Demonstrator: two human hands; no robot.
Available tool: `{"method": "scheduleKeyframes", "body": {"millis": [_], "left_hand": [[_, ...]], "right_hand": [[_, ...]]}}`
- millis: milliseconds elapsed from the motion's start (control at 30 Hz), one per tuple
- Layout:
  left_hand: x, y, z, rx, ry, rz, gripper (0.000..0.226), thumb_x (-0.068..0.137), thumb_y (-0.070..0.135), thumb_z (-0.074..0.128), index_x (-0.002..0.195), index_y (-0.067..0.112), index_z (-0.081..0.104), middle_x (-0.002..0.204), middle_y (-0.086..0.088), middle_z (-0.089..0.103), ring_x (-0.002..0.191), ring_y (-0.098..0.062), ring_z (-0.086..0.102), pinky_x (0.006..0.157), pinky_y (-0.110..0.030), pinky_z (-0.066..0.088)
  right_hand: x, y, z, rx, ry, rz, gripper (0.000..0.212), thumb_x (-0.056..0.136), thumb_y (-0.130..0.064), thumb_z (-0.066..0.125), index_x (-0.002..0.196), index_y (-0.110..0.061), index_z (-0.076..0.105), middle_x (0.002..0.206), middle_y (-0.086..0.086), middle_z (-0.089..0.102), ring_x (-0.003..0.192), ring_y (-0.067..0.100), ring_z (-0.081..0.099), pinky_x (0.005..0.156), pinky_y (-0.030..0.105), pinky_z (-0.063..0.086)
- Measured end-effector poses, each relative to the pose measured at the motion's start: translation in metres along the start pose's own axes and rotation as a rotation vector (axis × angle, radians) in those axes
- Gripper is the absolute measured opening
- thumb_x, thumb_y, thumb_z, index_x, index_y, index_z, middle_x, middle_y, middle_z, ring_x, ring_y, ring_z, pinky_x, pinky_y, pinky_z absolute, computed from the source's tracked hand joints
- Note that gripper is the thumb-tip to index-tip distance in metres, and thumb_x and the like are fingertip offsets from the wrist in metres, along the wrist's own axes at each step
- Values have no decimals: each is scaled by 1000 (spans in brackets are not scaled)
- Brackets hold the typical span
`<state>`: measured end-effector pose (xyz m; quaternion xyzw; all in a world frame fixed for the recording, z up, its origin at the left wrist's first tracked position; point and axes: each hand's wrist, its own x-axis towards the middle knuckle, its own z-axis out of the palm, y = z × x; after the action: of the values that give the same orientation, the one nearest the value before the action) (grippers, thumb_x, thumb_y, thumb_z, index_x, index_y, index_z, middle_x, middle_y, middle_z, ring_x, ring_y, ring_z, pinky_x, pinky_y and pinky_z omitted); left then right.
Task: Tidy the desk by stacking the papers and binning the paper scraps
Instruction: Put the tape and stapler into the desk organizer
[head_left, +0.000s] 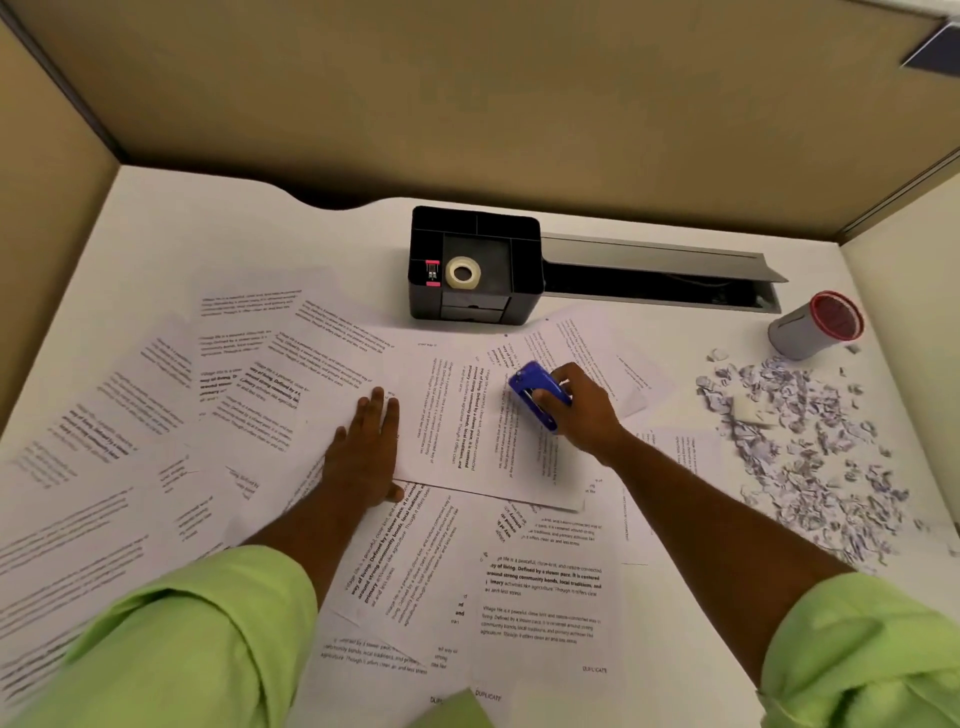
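Green sleeves frame scattered papers. Left hand lies flat, fingers straight, on a sheet; right hand grips a blue stapler. Scraps lie at 3 o'clock.

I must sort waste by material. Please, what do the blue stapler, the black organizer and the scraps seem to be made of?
Blue stapler, held in the right hand: glossy plastic shell, judging by its shine; any metal parts are unclear.
Black organizer: matte moulded plastic, probably; uniform dull walls.
Scraps: torn printed paper, white with grey text marks.
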<state>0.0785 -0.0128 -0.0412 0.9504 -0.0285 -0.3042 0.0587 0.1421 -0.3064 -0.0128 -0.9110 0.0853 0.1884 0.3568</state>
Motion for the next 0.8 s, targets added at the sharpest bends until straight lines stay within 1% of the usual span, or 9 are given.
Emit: {"method": "scheduleKeyframes", "body": {"millis": [33, 167, 300, 367, 467, 533, 600, 700, 800], "left_hand": [[0, 0, 0, -4, -3, -1, 136, 68, 46, 83, 153, 13, -19, 159, -10, -28, 149, -30, -16, 121, -48, 11], [-1, -2, 0, -10, -2, 4, 136, 69, 47, 83, 153, 14, -19, 159, -9, -29, 149, -30, -17, 120, -48, 10], [-1, -3, -2, -8, 8, 13, 135, 69, 49, 81, 153, 14, -19, 159, -10, -28, 149, -30, -16, 120, -47, 11], [-2, -2, -1, -7, 14, 15, 135, 69, 49, 82, 153, 13, -18, 159, -10, -28, 149, -30, -15, 120, -47, 11], [-1, -2, 0, -12, 24, 16, 135, 69, 48, 82, 153, 13, -18, 159, -11, -28, 149, -30, -16, 121, -47, 12], [-1, -3, 0, -17, 28, 20, 134, 69, 47, 82, 153, 13, -18, 159, -10, -28, 149, -30, -16, 121, -47, 11], [-1, -3, 0, -27, 26, 22, 134, 70, 47, 82, 153, 14, -19, 159, -10, -28, 149, -29, -17, 121, -47, 11], [-2, -4, 0, -34, 27, 25, 135, 70, 47, 82, 152, 14, -19, 158, -10, -29, 149, -29, -17, 120, -46, 11], [-1, -5, 1, -45, 36, 28, 135, 69, 47, 82, 153, 14, -19, 158, -9, -29, 148, -29, -17, 120, -46, 10]], "right_hand": [[-1, -8, -4, 131, 2, 38, 34, 99, -34, 65, 122, -18, 47, 115, 7, 59, 100, 26, 66, 81, 41, 62], [5, -43, -21, 501, 84, 126, 49, 92, -30, 75, 129, -20, 43, 110, 5, 61, 93, 21, 68, 70, 32, 63], [25, -73, -41, 649, 205, 77, 41, 93, -33, 73, 124, -9, 63, 112, 10, 68, 96, 22, 70, 73, 29, 62], [37, -87, -49, 655, 244, 11, 36, 97, -32, 69, 121, -6, 66, 112, 11, 69, 93, 20, 71, 69, 26, 61], [65, -103, -58, 569, 350, -5, 32, 99, -29, 66, 121, -6, 64, 112, 10, 68, 95, 21, 72, 73, 33, 64], [84, -110, -64, 373, 421, 0, 28, 97, -28, 64, 115, -7, 66, 107, 9, 67, 97, 28, 70, 82, 45, 63], [98, -115, -67, 127, 415, 15, 25, 96, -24, 61, 108, -3, 66, 102, 12, 67, 96, 33, 68, 86, 51, 59], [108, -122, -69, -128, 371, -10, 26, 96, -25, 62, 105, -1, 66, 99, 15, 67, 91, 31, 65, 82, 45, 57], [114, -127, -67, -258, 355, -42, 31, 94, -31, 67, 102, -1, 66, 90, 11, 64, 84, 28, 60, 70, 38, 50]]}}
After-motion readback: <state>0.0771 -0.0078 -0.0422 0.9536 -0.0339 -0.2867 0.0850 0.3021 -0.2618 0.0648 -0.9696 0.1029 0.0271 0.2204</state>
